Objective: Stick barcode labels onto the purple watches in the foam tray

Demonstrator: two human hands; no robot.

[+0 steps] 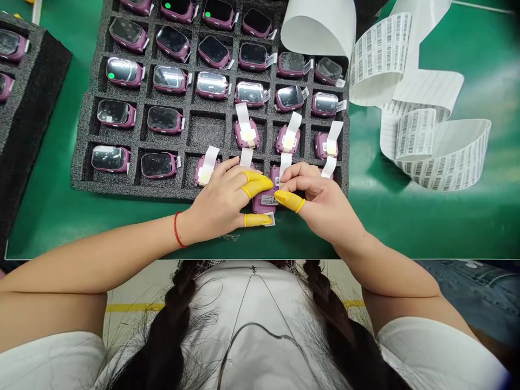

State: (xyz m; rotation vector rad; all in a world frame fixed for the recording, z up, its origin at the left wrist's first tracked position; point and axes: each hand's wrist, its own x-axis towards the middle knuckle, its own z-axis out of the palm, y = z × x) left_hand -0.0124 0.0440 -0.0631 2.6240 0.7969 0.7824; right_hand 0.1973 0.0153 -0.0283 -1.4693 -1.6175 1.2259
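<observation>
Both hands meet at the near edge of a black foam tray (87, 162) over a purple watch body (264, 202) with a small barcode label on its back. My left hand (227, 200), with yellow finger cots on thumb and two fingers, grips the watch body from the left. My right hand (320, 200), a yellow cot on its thumb, pinches the same piece from the right and touches a white tab (285, 162). Several purple watches lie in the tray's cells, some face up, some face down with white tabs.
A curled strip of white barcode labels (430, 141) lies on the green mat (406, 216) to the right. A second black foam tray (28, 92) with watches sits at the left. One tray cell (207, 130) is empty.
</observation>
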